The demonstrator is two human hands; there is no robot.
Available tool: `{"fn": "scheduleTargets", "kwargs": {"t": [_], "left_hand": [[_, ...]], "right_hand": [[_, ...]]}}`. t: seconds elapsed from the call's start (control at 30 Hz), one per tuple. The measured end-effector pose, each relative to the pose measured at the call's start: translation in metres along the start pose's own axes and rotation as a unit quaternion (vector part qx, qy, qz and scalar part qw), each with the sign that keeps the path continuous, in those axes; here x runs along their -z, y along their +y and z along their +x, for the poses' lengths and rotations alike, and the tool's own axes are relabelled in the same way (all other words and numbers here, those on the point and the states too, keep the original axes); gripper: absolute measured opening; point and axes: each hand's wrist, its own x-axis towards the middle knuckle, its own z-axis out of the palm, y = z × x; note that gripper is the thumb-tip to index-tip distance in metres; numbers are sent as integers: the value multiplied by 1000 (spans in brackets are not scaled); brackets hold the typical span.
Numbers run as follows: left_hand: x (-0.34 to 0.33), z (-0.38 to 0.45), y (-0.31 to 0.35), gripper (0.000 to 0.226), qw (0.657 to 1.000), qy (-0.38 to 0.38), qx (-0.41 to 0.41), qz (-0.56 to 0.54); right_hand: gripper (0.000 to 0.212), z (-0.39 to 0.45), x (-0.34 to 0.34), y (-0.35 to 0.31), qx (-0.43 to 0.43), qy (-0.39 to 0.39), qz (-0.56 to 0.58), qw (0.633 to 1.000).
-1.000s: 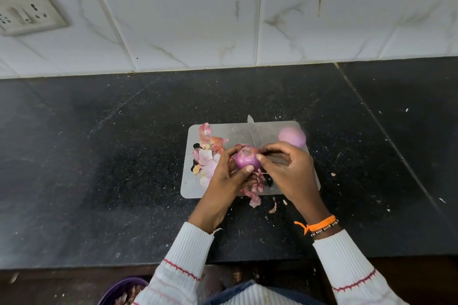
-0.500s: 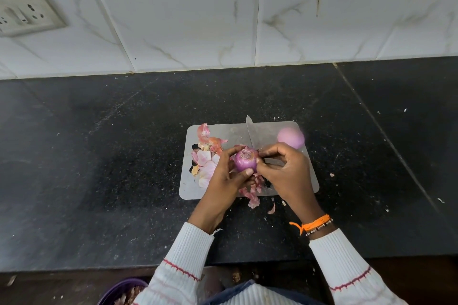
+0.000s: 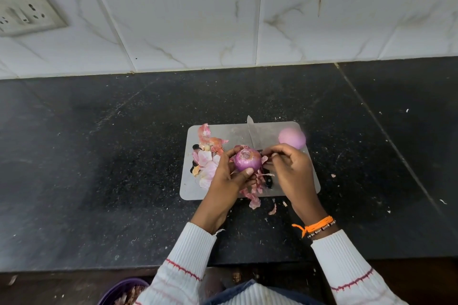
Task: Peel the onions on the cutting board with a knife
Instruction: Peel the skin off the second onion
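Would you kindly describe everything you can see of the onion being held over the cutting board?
The onion is small, round and purple-red, with a glossy skin and a paler, ringed cut end facing the camera. It is partly peeled: loose skin hangs from its right side. The left hand grips it from the left and below, thumb on its near side, above the grey cutting board. The right hand pinches a strip of skin at its right edge, with the knife blade pointing away behind it.
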Motion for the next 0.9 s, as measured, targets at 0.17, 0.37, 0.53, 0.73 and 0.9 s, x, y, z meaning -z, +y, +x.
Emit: {"fn": "scheduleTargets", "kwargs": {"t": [0.17,0.37,0.53,0.73,0.9], "left_hand": [[0,0,0,45,1000,0,5,-15],[2,0,0,22,998,-6,37,-44],[4,1,4,54,994,-14,79,-80],[4,1,6,62,991,-25,89,-101],[2,0,6,61,988,-9,110,-109]], "right_hand": [[4,0,-2,-1,-35,-18,16,999],[24,0,-1,0,-12,-7,1,1000],[15,1,0,9,10,1,-81,997],[16,0,1,6,30,7,-71,997],[20,-5,-5,-10,81,-27,18,996]]}}
